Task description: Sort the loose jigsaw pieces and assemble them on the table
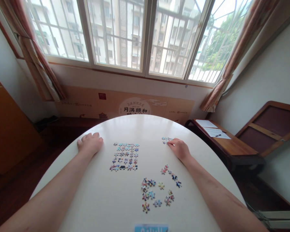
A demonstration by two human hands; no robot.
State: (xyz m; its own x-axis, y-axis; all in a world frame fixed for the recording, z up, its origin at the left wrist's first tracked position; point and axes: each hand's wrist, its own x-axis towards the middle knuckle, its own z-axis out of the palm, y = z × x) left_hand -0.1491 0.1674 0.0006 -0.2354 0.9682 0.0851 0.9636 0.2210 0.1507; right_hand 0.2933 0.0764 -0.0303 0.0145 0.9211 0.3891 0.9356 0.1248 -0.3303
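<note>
Left arm (60,183), right arm (214,190) stretched forward; left fingers (88,136) loosely bent, right fingers (173,141) bunched, pointing inward.

From where I stand there are two hands (180,149) at one tabletop (98,199), with five rows of puzzle pieces (122,167) on the left; singly, they're too small for me to number. I count one blue printed item (152,228), two curtains (33,54), four window panes (118,32), two paper sheets (211,132) and one pen (218,135).
</note>
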